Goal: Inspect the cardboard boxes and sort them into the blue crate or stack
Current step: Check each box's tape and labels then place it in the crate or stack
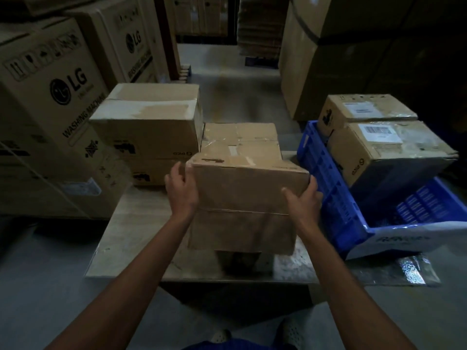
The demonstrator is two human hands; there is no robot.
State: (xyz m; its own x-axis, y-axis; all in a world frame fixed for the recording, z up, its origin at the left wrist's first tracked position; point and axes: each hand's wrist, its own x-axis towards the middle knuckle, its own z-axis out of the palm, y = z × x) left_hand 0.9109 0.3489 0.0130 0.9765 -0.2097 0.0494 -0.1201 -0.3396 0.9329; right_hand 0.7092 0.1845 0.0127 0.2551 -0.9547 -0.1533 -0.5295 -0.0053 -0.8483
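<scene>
A plain cardboard box [247, 188] sits on top of another box [242, 233] in the middle of a low table [131, 223]. My left hand [180, 189] grips its left side and my right hand [303, 198] grips its right side. Behind it stands a taped box [240, 137]. To the left is a stack of two boxes [149, 122]. On the right, the blue crate [336, 198] holds two labelled boxes [386, 150], one behind the other.
Large LG washing-machine cartons [50, 102] line the left side. Tall cartons [316, 59] stand at the back right beside an aisle of bare floor [227, 84]. A white sheet [409, 238] drapes over the crate's near edge. My feet [222, 334] are at the table's front.
</scene>
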